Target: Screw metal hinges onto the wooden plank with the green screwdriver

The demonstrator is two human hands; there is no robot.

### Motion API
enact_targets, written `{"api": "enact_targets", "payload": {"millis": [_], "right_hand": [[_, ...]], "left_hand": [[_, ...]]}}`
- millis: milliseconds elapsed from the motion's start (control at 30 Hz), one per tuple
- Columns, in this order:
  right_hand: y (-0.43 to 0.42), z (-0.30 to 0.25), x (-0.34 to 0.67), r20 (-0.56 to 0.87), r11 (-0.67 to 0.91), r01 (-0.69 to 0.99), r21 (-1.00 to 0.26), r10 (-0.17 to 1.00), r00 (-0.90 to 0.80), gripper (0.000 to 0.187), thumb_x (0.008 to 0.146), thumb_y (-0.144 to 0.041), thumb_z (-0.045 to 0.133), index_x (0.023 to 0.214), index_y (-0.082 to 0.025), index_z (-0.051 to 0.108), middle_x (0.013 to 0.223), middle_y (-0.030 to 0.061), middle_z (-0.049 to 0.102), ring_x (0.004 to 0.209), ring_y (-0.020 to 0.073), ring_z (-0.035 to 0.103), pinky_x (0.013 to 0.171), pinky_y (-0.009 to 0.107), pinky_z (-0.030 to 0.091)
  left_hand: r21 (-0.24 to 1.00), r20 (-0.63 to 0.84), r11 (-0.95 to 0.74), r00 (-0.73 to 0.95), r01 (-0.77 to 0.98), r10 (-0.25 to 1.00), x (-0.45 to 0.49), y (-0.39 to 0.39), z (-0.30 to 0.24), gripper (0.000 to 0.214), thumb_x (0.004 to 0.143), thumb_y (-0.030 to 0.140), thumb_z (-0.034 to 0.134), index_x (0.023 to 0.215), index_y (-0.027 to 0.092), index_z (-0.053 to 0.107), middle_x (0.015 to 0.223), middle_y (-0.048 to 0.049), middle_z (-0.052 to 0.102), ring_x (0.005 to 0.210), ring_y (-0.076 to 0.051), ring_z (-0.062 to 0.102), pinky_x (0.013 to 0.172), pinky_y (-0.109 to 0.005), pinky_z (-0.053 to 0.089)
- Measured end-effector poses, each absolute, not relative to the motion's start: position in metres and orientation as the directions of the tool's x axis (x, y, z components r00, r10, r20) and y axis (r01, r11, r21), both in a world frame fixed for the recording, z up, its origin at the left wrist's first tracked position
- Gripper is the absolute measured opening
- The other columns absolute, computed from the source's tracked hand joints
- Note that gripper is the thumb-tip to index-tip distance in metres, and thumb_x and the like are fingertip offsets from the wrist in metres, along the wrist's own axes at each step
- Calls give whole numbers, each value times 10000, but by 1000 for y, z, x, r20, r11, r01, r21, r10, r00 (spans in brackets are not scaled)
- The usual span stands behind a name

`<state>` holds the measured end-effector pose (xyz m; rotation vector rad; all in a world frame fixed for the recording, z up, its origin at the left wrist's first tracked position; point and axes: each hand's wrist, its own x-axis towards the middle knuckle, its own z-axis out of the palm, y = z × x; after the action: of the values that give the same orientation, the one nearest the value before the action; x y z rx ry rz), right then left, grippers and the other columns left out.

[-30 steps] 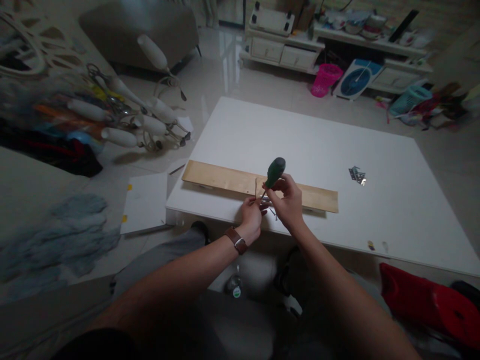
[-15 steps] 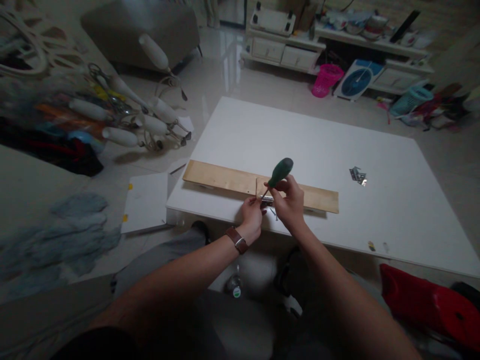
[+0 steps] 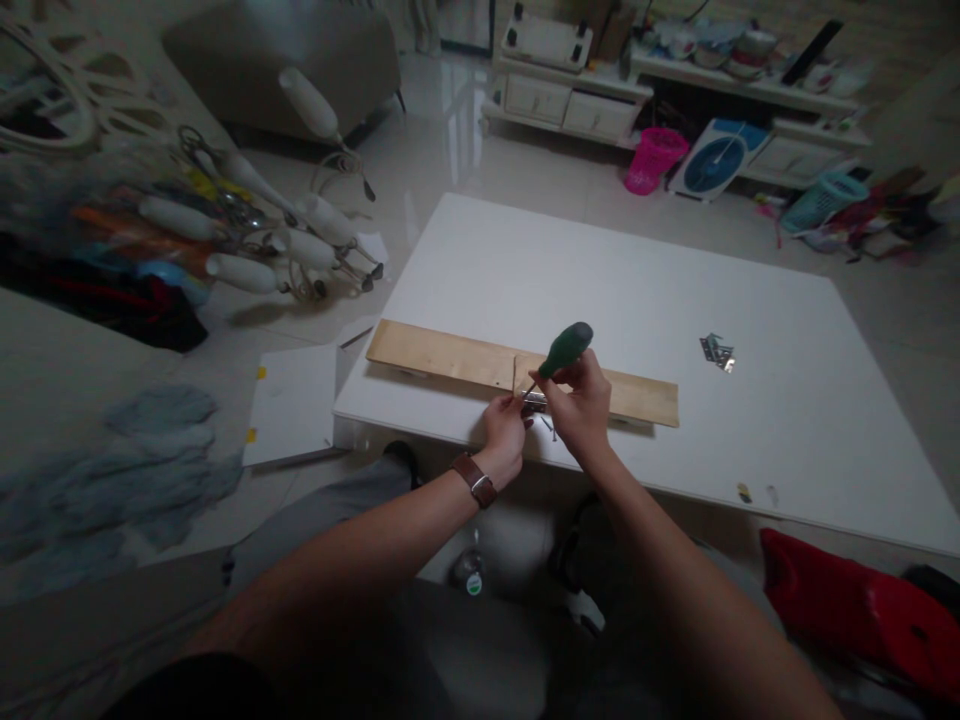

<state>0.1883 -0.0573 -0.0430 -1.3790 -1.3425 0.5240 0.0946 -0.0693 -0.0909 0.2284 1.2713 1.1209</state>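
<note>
A long pale wooden plank (image 3: 442, 357) lies across the near side of the white table (image 3: 615, 290). My right hand (image 3: 581, 405) grips a green-handled screwdriver (image 3: 566, 349), tilted so its tip points down-left at a small metal hinge (image 3: 534, 402) on the plank's near edge. My left hand (image 3: 504, 437), with a brown watch strap on the wrist, pinches at that hinge beside the screwdriver tip. A few small screws lie on the table just under my hands; they are too small to make out well.
More metal hinges (image 3: 716, 350) lie on the table to the right. A white sheet (image 3: 292, 403) lies on the floor at the left. White-handled tools (image 3: 300, 240) sit on the floor further left. A red object (image 3: 855, 605) is at the lower right.
The screwdriver handle has tipped further to the right and lower. Both hands stay at the same spot on the plank's near edge.
</note>
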Motion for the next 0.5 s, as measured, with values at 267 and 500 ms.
{"api": "enact_targets", "payload": {"millis": [267, 500], "right_hand": [[-61, -44, 189, 355, 280, 362, -889, 921, 160, 335, 887, -213, 653, 1218, -258, 639, 960, 38, 823, 881, 221, 787, 804, 388, 617], [-58, -48, 190, 372, 303, 360, -882, 918, 139, 305, 889, -258, 709, 1178, -264, 611, 975, 30, 798, 889, 212, 776, 812, 385, 625]], "left_hand": [[748, -601, 475, -169, -464, 781, 95, -65, -101, 145, 916, 179, 674, 774, 175, 643, 824, -59, 720, 753, -170, 680, 752, -306, 515], [765, -577, 443, -190, -468, 795, 97, -64, -99, 180, 900, 119, 671, 729, 164, 639, 735, -30, 664, 676, -149, 611, 729, -301, 494]]}}
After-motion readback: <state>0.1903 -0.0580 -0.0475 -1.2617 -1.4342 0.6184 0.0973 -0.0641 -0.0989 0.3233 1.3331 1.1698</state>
